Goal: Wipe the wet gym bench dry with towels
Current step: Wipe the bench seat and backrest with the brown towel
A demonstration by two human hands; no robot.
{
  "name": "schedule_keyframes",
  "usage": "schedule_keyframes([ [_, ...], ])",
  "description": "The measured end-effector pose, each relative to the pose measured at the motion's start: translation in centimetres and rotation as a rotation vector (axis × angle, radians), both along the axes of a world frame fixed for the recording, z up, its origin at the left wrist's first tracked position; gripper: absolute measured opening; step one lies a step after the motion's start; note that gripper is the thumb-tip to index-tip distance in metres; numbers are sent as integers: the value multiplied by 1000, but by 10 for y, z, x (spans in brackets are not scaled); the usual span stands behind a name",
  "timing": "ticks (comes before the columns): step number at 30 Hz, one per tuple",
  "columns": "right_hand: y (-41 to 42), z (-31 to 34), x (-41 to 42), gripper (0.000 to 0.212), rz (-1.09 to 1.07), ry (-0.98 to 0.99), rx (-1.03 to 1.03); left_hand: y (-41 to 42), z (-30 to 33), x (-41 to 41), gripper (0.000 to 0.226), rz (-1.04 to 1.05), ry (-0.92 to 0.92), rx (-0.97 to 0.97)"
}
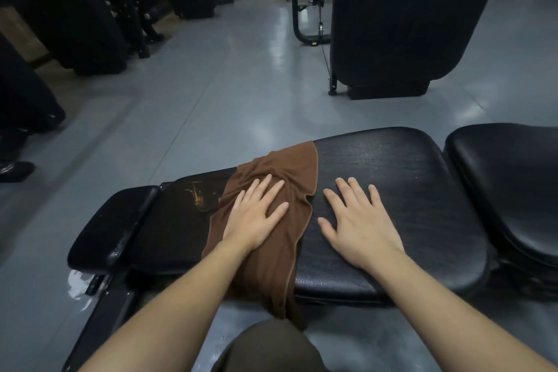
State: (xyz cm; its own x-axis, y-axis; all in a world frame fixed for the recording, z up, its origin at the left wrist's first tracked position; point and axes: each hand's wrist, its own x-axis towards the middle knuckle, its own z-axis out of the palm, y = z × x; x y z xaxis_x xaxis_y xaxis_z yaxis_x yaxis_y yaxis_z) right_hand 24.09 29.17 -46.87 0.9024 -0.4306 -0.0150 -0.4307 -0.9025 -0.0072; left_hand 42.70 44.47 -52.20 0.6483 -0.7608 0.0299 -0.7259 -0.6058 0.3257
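The left hand (256, 214) lies flat on a brown towel (271, 220), with the fingers straight and a little spread, and it presses the cloth down on the black bench pad (407, 190). It does not curl around the towel. The towel is directly under this hand; it goes beyond the fingertips to the far edge of the pad, and on the near side it passes under the wrist and hangs over the near edge of the pad.

The right hand (356, 220) rests open on the bare pad, just beside the right edge of the towel, with the palm down and the fingers spread. It holds nothing and does not touch the cloth.

To the left of the left hand the pad looks dark and shiny, with some worn marks (196, 196). Further left there is a smaller pad (111, 226). To the right of the right hand, another black pad (513, 184) stands apart by a narrow gap. Beyond both hands is the grey floor (226, 84).
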Motion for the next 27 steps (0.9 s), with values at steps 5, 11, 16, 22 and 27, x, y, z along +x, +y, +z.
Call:
schedule_keyframes([
  [5, 0, 3, 0, 75, 3, 52, -2, 10, -1, -18, 61, 114, 41, 0],
  [11, 1, 5, 0, 76, 3, 61, -16, 34, -5, -49, 62, 188, 49, 8],
  [16, 1, 2, 1, 76, 10, 61, -36, 41, -6, -48, 59, 78, 45, 24],
  [22, -1, -3, 3, 79, 16, 52, -75, 39, -4, -22, 56, -192, -7, 24],
  [27, -2, -7, 5, 84, 12, 43, -68, 16, -3, 8, 59, -135, 8, 25],
])
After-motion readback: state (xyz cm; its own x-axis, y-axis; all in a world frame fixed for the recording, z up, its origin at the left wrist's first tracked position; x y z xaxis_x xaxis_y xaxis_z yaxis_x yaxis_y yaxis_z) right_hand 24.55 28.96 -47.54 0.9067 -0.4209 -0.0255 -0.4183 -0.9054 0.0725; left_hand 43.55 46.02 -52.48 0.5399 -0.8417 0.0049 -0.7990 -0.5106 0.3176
